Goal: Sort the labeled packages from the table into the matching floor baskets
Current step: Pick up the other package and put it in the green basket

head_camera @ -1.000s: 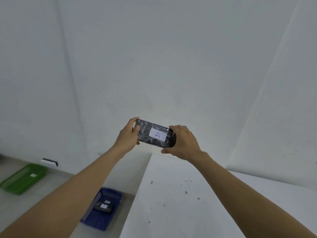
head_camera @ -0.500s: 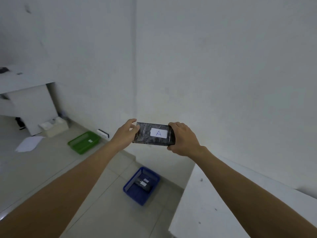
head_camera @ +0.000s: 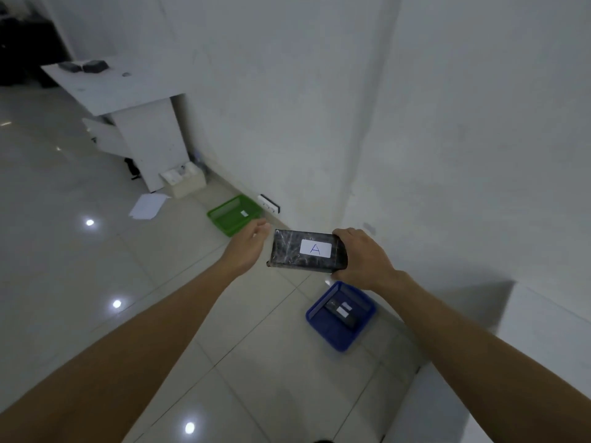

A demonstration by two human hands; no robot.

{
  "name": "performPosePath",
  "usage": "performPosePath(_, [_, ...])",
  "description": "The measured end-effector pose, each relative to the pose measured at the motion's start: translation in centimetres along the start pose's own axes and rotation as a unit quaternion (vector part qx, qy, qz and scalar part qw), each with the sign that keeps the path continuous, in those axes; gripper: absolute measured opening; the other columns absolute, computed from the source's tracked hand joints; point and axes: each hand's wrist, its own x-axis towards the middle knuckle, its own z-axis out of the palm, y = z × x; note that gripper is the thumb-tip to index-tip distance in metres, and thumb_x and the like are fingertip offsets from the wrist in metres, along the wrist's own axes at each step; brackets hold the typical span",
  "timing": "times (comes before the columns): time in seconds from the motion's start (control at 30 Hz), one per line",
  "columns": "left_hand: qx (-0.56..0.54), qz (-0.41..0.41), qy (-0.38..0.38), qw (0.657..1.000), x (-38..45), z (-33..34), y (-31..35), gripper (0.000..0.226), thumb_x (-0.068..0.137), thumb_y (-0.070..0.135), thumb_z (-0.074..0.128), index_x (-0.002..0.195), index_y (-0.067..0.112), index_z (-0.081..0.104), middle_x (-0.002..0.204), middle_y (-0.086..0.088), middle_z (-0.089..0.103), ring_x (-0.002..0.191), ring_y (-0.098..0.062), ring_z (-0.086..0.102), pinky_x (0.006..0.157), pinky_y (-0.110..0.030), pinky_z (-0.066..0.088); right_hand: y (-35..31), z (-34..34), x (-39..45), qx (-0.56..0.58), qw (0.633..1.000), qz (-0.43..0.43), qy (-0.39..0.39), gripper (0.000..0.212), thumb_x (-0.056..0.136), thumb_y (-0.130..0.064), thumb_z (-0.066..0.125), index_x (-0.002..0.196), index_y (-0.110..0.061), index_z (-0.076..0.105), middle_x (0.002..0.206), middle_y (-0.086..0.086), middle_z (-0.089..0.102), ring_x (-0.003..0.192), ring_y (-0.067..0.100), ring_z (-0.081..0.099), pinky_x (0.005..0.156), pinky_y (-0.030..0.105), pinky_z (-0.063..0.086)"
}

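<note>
The left hand (head_camera: 248, 247) has just let go, fingers spread beside the package (head_camera: 307, 251) marked A, which the right hand (head_camera: 363, 259) alone now clamps in the air between the green basket (head_camera: 235, 215) and blue basket (head_camera: 340, 314), so a drop looks near.

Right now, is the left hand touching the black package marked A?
Apart. In the head view the left hand is open beside the package, with floor visible between its fingers and the package's left edge. Only the right hand grips it.
</note>
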Motion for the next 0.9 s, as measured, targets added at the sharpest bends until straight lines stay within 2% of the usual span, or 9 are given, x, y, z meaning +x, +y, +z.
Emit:
performPosePath(0.13, [-0.009, -0.051, 0.002, 0.999, 3.7, -1.8, -4.0, 0.047, 0.101, 0.043, 0.039, 0.141, 0.020, 0.048, 0.140, -0.002, 0.054, 0.125, -0.019, 0.052, 0.105, -0.035, 0.038, -0.8, 3.4, 5.8, 0.004, 1.000, -0.011, -0.028, 0.082, 0.058, -0.036, 0.087, 0.129, -0.017, 0.049, 0.118, 0.003, 0.057, 0.107, 0.022, 0.052, 0.086, 0.036, 0.048])
performPosePath(0.3, [-0.005, -0.094, -0.007, 0.996, 11.2, -3.3, -7.8, 0.046, 0.102, 0.043, 0.038, 0.140, 0.020, 0.048, 0.139, -0.004, 0.054, 0.125, -0.021, 0.052, 0.107, -0.039, 0.038, -0.3, 7.5, 14.5, 0.022, 0.997, -0.017, -0.065, 0.085, 0.060, -0.034, 0.087, 0.133, -0.015, 0.048, 0.121, 0.005, 0.057, 0.111, 0.024, 0.051, 0.092, 0.041, 0.048])
performPosePath(0.57, [-0.019, -0.150, 0.009, 0.988, 24.6, -6.2, -11.1, 0.045, 0.102, 0.041, 0.037, 0.140, 0.019, 0.049, 0.139, -0.006, 0.054, 0.122, -0.024, 0.054, 0.105, -0.040, 0.040, 1.1, 11.5, 29.2, 0.046, 0.992, -0.017, -0.116, 0.074, 0.057, -0.033, 0.089, 0.119, -0.013, 0.055, 0.113, 0.008, 0.059, 0.104, 0.025, 0.054, 0.086, 0.041, 0.050])
performPosePath(0.63, [-0.020, -0.147, 0.006, 0.989, 26.2, -6.9, -11.3, 0.046, 0.102, 0.042, 0.037, 0.140, 0.019, 0.049, 0.138, -0.006, 0.054, 0.121, -0.024, 0.054, 0.105, -0.040, 0.040, 0.8, 11.7, 30.9, 0.054, 0.992, -0.019, -0.113, 0.075, 0.058, -0.034, 0.089, 0.121, -0.014, 0.053, 0.114, 0.007, 0.058, 0.105, 0.024, 0.053, 0.086, 0.041, 0.050])
performPosePath(0.9, [-0.025, -0.159, 0.021, 0.987, 38.7, -14.4, -15.8, 0.044, 0.103, 0.040, 0.038, 0.139, 0.018, 0.050, 0.135, -0.008, 0.056, 0.120, -0.024, 0.054, 0.102, -0.038, 0.041, -2.9, 14.8, 46.4, 0.055, 0.989, -0.026, -0.134, 0.079, 0.058, -0.034, 0.088, 0.125, -0.015, 0.051, 0.118, 0.007, 0.057, 0.109, 0.025, 0.052, 0.088, 0.043, 0.050])
